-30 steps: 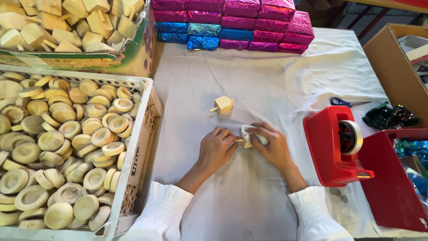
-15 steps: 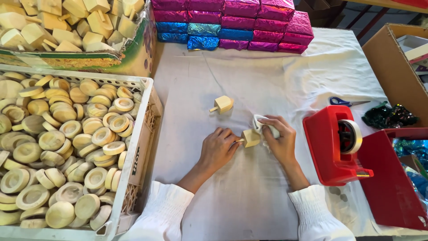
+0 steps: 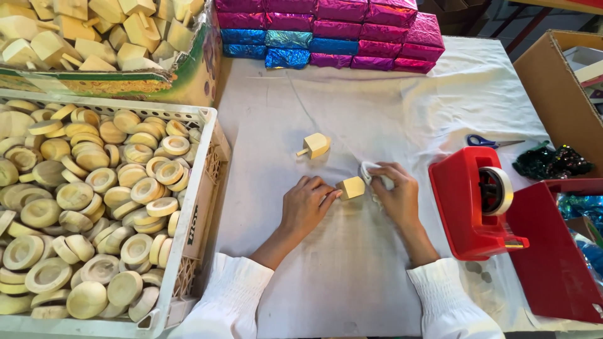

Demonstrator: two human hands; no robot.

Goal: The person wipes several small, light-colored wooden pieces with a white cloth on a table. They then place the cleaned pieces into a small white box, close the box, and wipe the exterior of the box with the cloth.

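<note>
My left hand (image 3: 306,206) pinches a small pale wooden block (image 3: 351,187) just above the white cloth (image 3: 352,119) that covers the table. My right hand (image 3: 394,193) is closed on a crumpled white rag (image 3: 369,170) pressed against the block's right side. A second wooden block with a short peg (image 3: 314,145) lies on the cloth a little beyond my hands.
A white crate (image 3: 200,188) full of round wooden discs stands at the left, with a cardboard box of wooden blocks (image 3: 94,37) behind it. Shiny pink and blue wrapped packets (image 3: 326,31) are stacked at the back. At the right stand a red tape dispenser (image 3: 474,201), scissors (image 3: 487,142), a red tray (image 3: 553,251).
The hands were close together around the block; now they have drawn apart a little, the block shows between them, and the rag sits at its right side.
</note>
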